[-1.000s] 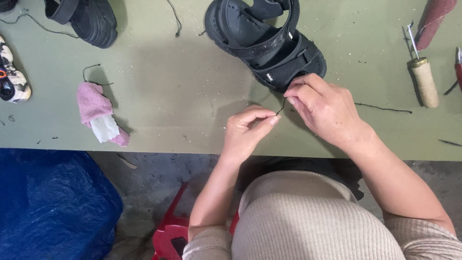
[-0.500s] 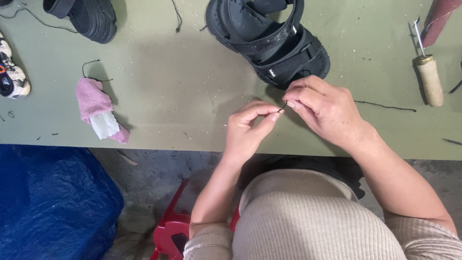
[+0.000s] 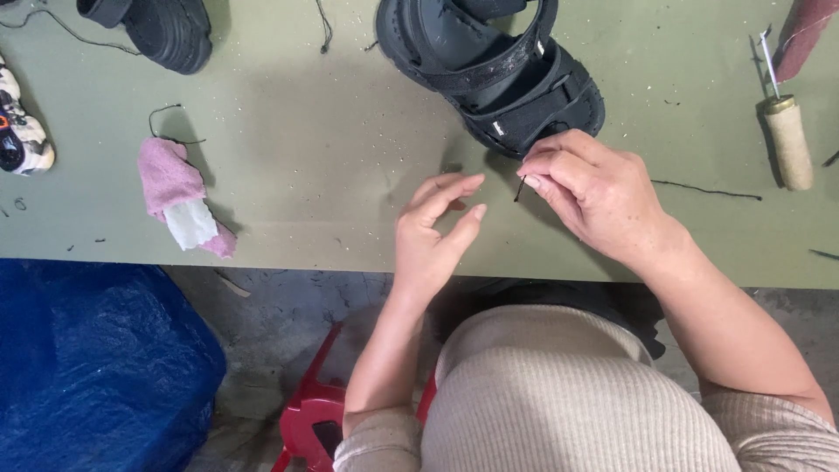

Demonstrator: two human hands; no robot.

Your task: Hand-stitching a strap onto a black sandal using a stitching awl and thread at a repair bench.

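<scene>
Black thread [image 3: 518, 190], a short dark end, is pinched between thumb and fingertips of the right hand [image 3: 594, 197], just in front of the black strapped sandal [image 3: 498, 74] lying on the olive-green surface [image 3: 332, 149]. Right hand closed in a fine pinch on that thread end; whether a needle is also held cannot be told. Left hand [image 3: 433, 236] hangs near it, fingers loosely spread and curved, thumb apart from the forefinger, holding nothing and not touching the thread.

Handling judgement: the thread appears very light, limp and thin, so it will likely slip or fray unless taken close to its tip with a firm fingertip pinch. The sandal looks rubbery and fairly stiff in the sole, with flexible straps; best held by the sole edge or a strap.

Other items noted:
- wooden-handled awl [image 3: 785, 135] at the right edge, well apart from both hands;
- loose black strand [image 3: 708, 190] on the surface beside the right wrist;
- pink cloth [image 3: 179, 197] to the left;
- second dark shoe [image 3: 162, 31] at the top left;
- red stool [image 3: 310, 415] and blue sheeting [image 3: 87, 367] below the surface.
</scene>
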